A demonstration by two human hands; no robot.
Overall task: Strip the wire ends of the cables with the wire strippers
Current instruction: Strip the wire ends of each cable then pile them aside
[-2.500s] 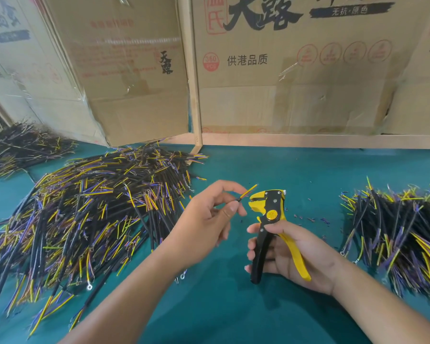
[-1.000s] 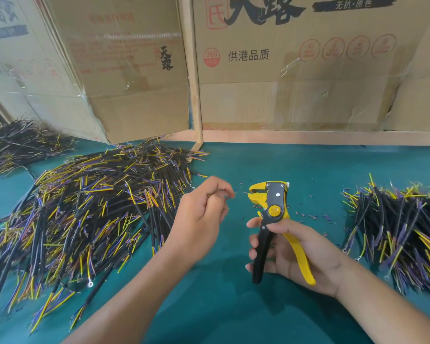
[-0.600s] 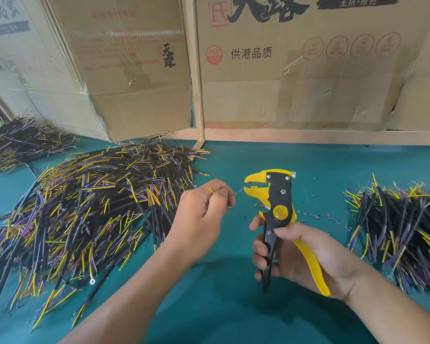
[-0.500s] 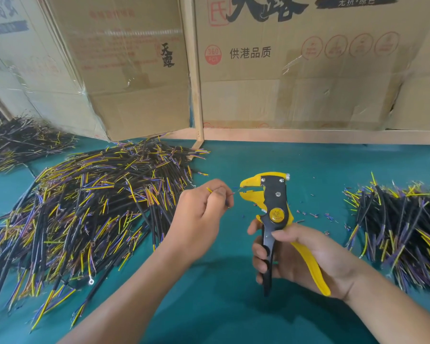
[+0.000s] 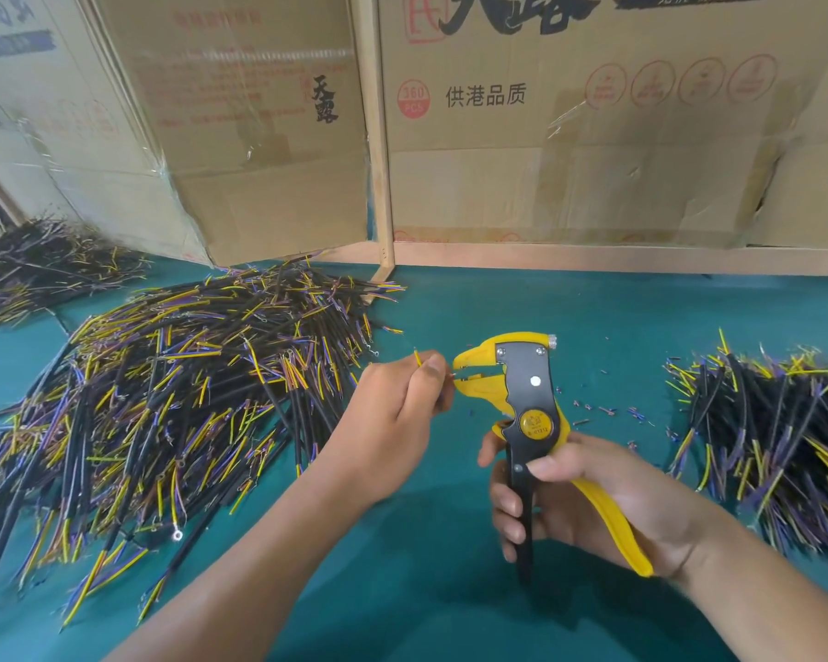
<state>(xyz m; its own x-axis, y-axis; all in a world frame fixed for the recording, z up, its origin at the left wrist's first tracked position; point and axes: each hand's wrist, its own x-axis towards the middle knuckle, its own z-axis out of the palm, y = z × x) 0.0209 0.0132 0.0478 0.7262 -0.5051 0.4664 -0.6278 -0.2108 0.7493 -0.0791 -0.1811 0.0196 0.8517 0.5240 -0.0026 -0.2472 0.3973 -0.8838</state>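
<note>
Head view: one thin wire (image 5: pixel 443 380) is pinched in the left hand (image 5: pixel 393 418), its tip fed into the yellow wire strippers (image 5: pixel 522 389), gripped by the right hand (image 5: pixel 589 494). Large unstripped-looking cable pile (image 5: pixel 163 398) left; smaller pile (image 5: pixel 775 422) right. Most work judged outstanding.

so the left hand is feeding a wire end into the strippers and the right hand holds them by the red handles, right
Not quite: the handles are yellow and black, not red. In the head view the right hand holds the wire strippers by those handles, while the left hand pinches a wire and brings its end to the tool's yellow jaws.
</note>
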